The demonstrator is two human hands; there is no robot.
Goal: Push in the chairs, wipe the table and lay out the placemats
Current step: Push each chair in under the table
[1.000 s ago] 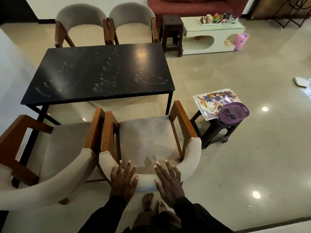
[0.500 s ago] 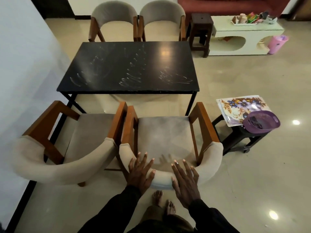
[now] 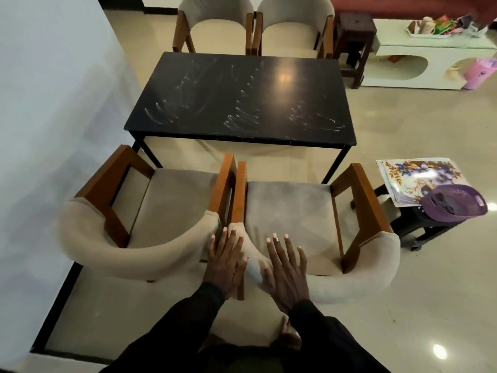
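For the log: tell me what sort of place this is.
Likely a home dining corner off a living room: black table with four armchairs, red sofa and low white table behind.

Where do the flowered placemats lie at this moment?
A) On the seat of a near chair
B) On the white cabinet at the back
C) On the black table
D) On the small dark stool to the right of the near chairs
D: the placemats lie on the dark stool, with the purple basket overlapping their near corner.
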